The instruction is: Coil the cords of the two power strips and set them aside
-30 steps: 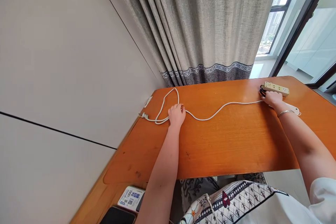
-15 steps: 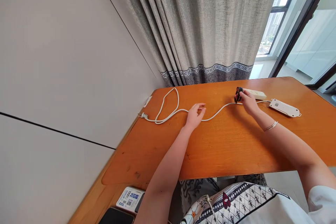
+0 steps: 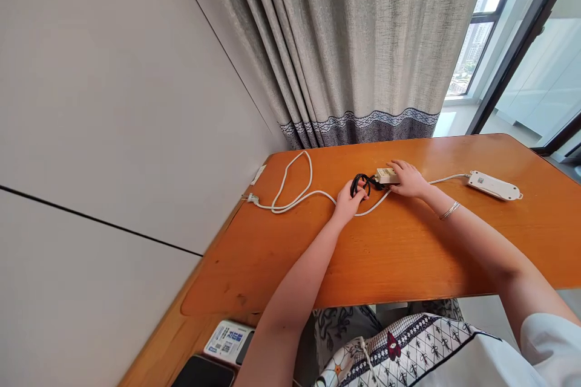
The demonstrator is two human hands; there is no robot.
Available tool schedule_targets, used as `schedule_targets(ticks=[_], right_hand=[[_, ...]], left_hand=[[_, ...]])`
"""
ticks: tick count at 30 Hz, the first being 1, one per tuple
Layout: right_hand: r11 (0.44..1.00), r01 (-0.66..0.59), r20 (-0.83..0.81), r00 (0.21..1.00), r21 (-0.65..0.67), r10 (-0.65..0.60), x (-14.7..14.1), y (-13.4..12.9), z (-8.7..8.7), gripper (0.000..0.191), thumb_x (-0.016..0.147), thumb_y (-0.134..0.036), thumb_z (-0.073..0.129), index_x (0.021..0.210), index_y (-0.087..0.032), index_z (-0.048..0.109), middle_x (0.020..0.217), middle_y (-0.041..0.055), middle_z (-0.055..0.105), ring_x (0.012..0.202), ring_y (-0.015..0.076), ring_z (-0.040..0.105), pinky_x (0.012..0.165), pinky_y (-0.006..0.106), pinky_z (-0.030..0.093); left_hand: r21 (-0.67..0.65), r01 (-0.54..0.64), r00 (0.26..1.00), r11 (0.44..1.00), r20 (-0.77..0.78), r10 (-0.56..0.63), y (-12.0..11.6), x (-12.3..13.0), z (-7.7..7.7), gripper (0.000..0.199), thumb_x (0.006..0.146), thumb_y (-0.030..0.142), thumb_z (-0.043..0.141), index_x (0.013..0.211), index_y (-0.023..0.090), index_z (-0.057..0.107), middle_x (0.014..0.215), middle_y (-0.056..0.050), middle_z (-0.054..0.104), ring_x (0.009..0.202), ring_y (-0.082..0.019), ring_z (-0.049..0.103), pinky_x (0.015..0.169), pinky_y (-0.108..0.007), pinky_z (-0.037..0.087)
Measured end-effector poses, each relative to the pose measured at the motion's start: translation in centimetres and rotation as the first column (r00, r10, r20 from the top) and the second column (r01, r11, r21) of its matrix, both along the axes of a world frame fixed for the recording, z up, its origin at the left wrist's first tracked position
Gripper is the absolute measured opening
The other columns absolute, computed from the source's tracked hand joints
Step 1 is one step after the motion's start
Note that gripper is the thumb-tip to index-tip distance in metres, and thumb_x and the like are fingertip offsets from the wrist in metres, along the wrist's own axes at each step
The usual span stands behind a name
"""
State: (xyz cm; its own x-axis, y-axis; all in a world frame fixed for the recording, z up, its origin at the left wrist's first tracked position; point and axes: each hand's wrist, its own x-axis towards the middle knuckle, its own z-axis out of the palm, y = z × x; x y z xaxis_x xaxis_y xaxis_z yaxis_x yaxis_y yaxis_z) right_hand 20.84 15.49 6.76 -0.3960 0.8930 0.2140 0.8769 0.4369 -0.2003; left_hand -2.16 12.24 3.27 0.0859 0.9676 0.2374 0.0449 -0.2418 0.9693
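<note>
My left hand (image 3: 348, 201) is closed around a looped black cable (image 3: 357, 185), above the middle of the wooden table. The cable leads to the end of a cream-white power strip (image 3: 385, 176). Over the far part of that strip my right hand (image 3: 408, 180) is closed, hiding much of it. Beneath both hands runs a white cord (image 3: 295, 201). It loops on the left, ends in a white plug (image 3: 251, 198) there, and reaches a second white power strip (image 3: 494, 185) lying on the right, its back side up.
The orange-brown table (image 3: 385, 260) meets a pale wall panel (image 3: 113, 103) on the left, where a small white strip (image 3: 258, 175) lies. A curtain (image 3: 363, 42) hangs behind. At the lower left are a labelled white box (image 3: 226, 339) and a black flat object (image 3: 203, 372).
My right hand has brought the black cable and cream-white power strip leftward. My left hand has gone from open to gripping the black cable loops; my right hand now holds the strip.
</note>
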Motion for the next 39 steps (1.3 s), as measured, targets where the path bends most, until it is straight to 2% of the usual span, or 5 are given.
schedule_targets(ticks=[9,15,24,32,39], right_hand=[[0.991,0.099,0.176,0.981,-0.089,-0.082,2.2,1.5,0.0,0.071,0.089,-0.059,0.057,0.145,-0.018,0.047,0.130,0.0199,0.060,0.121,0.0358,0.057,0.101,0.046,0.042],[0.994,0.109,0.168,0.980,-0.012,-0.106,4.2,-1.9,1.6,0.073,0.090,-0.068,0.047,0.145,-0.019,0.049,0.123,0.0159,0.064,0.111,0.0334,0.062,0.090,0.039,0.048],[0.808,0.563,0.059,0.813,0.172,-0.579,17.5,-6.7,3.1,0.069,0.086,-0.059,0.054,0.143,-0.020,0.050,0.127,0.0164,0.062,0.112,0.0348,0.060,0.083,0.040,0.049],[0.796,0.585,0.128,0.811,-0.153,-0.571,26.3,-11.6,-0.1,0.065,0.070,-0.049,0.065,0.130,-0.027,0.059,0.123,0.0135,0.065,0.106,0.0321,0.064,0.081,0.039,0.052],[0.759,0.651,0.237,0.736,0.011,-0.635,26.3,-10.9,-1.3,0.067,0.080,-0.053,0.055,0.138,-0.019,0.054,0.131,0.0215,0.060,0.114,0.0381,0.060,0.084,0.045,0.051]], left_hand=[[-0.057,-0.257,0.942,0.965,0.209,0.264,2.3,-3.1,0.7,0.022,0.074,0.038,0.068,0.080,0.020,0.056,0.056,0.009,0.046,0.044,-0.006,0.043,0.059,-0.026,0.052],[-0.215,-0.488,0.681,0.846,0.512,0.523,3.7,-8.1,2.3,0.039,0.091,0.059,0.041,0.088,0.022,0.052,0.074,-0.002,0.061,0.068,-0.014,0.065,0.066,-0.027,0.054],[-0.342,-0.638,0.526,0.690,0.460,0.715,3.5,-18.1,3.5,0.029,0.088,0.048,0.047,0.076,0.021,0.050,0.071,0.001,0.054,0.056,-0.008,0.053,0.057,-0.021,0.044],[-0.286,-0.550,0.647,0.785,0.449,0.616,3.5,-17.7,4.0,0.027,0.088,0.044,0.054,0.074,0.020,0.052,0.053,0.008,0.035,0.039,-0.005,0.026,0.043,-0.019,0.027],[-0.156,-0.639,0.751,0.753,0.088,0.655,3.3,-16.7,3.6,0.019,0.076,0.027,0.074,0.072,0.016,0.060,0.058,0.003,0.057,0.048,-0.006,0.049,0.044,-0.014,0.034]])
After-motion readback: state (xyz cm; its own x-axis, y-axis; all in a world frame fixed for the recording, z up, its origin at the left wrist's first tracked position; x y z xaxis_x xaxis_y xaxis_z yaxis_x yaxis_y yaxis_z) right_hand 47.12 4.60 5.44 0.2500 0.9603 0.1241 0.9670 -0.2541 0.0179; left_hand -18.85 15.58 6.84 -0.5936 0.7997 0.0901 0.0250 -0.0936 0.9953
